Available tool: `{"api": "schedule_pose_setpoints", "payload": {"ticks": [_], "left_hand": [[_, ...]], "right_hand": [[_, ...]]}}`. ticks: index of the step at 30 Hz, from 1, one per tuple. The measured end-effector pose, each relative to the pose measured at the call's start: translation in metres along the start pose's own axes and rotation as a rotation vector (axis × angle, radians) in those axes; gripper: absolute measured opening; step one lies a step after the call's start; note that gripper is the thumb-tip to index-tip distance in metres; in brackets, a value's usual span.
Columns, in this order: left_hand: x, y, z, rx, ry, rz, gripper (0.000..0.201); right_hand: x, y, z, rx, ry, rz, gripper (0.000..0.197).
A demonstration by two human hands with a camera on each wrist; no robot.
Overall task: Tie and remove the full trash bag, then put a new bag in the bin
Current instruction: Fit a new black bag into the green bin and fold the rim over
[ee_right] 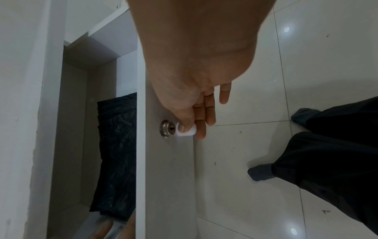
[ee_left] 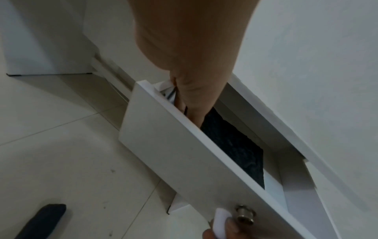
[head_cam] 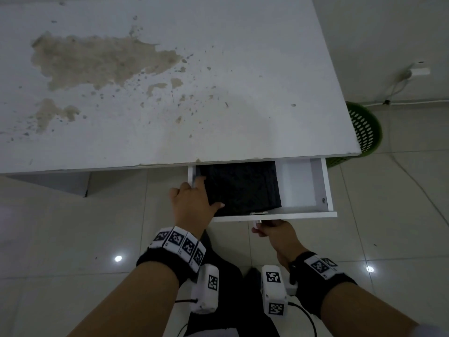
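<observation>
In drawer [head_cam: 303,188], bag [head_cam: 243,188] under left hand [head_cam: 192,203]

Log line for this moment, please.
drawer: open | left hand: gripping black bags inside | right hand: pinching white knob | bin: unlined

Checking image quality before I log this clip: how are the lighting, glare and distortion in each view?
Head view: dim, wide-angle bend at the desk edges, ceiling lights glare on the floor tiles. Left wrist view: dim and soft, the left hand fills the top, near and blurred. Right wrist view: glare spots on tiles, the right hand looms large; white key cap stays legible.
</observation>
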State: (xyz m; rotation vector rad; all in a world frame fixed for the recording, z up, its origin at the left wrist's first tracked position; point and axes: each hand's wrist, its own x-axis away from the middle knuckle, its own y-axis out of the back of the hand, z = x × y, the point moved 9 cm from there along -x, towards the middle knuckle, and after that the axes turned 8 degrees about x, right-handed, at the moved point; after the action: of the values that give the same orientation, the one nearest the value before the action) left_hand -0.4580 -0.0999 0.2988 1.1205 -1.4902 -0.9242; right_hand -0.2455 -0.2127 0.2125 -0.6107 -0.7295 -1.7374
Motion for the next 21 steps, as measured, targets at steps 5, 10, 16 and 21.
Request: {"api": "schedule_pose_setpoints", "payload": {"ticks": [5,10,16,21], "left_hand": [[-0.005,-0.002,0.009,0.236,0.165,0.089,0.078],[-0.006,-0.010,0.012,0.686,0.211,0.239,0.040],[0.014,0.010,-0.008,1.289,0.394,0.373,0.021],[0.031,0.029,-0.037,1.658,0.379,0.559,0.034]], "right_hand": [[-0.001,0.002,0.002,-0.004,-0.006,0.002,0.003],[0.004,0.003,0.006,-0.011,-0.009,0.008,0.006],[0.009,0.005,0.008,0.002,-0.011,-0.001,0.008],[0.018,0.005,0.011,-0.024,-0.043,0.017,0.009]]}}
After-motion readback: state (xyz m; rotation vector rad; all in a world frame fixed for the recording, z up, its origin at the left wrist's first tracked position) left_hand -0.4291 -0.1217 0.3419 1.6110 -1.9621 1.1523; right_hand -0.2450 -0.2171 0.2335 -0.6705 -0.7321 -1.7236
